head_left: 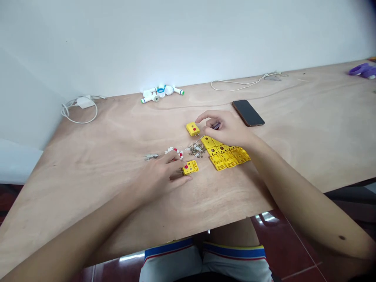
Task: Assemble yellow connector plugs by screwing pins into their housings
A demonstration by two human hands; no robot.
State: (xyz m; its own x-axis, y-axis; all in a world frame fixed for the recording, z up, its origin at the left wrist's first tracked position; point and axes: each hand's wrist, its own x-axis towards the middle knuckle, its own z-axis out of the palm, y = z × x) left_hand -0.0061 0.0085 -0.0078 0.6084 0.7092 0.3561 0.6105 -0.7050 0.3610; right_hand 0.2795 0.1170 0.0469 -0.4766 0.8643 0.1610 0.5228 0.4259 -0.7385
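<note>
My left hand (160,172) holds a yellow plug (192,167) low on the table, its index finger by the plug's red part and its thumb along the near side. In my right hand (226,127) is a screwdriver (216,125), its handle mostly hidden in the palm and its thin shaft slanting down to the left. The shaft's end is close to a small heap of screws and metal pieces (197,150). Another yellow plug (193,129), with a red part and metal prongs, stands just left of my right fingertips. Rows of yellow plug shells (229,158) lie below my right wrist.
Small red and white parts (176,152) and metal pins (151,156) lie beyond my left hand. Further back are a black phone (248,112), white-and-green pieces (161,93), a white charger with cable (85,102) and a thin white cord (235,86). Purple scissors-like handles (363,71) sit far right.
</note>
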